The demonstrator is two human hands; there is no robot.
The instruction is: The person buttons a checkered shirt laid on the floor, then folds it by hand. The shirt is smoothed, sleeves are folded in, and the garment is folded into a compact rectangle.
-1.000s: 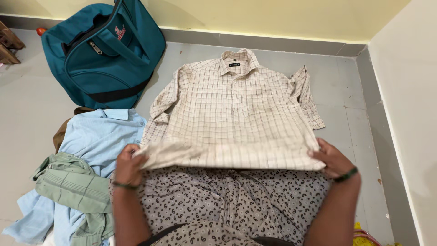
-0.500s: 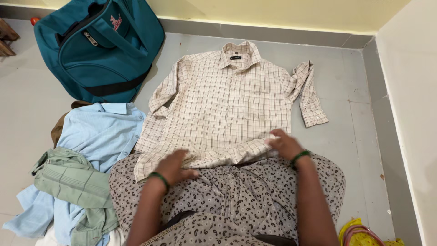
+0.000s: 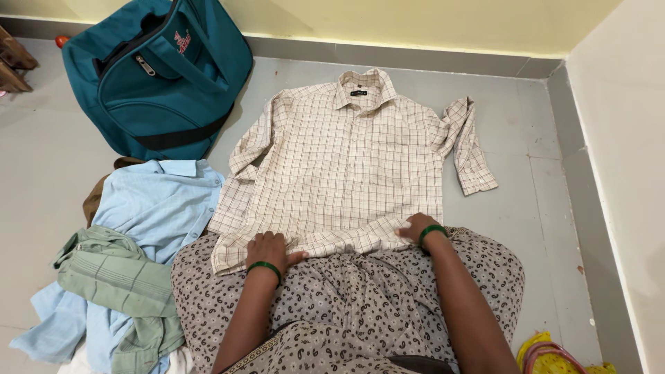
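Grey tiled floor [image 3: 55,173], yellow wall behind, corner at right. Teal duffel bag [image 3: 156,76] top left, leaning against the wall. Checked cream shirt [image 3: 346,166] lies flat, front up, collar toward the wall, in the middle of the floor; its sleeve on the right side is bent and crumpled, bottom hem lies on the person's patterned lap. Light blue shirt [image 3: 156,208] left of it, touching its sleeve. Green folded garment [image 3: 111,277] on top of the blue one, lower left. Left hand [image 3: 269,249] palm down, fingers spread flat on the hem, green bangle at wrist. Right hand [image 3: 415,227] pressed on the hem too, fingers mostly hidden, can't tell if pinching.
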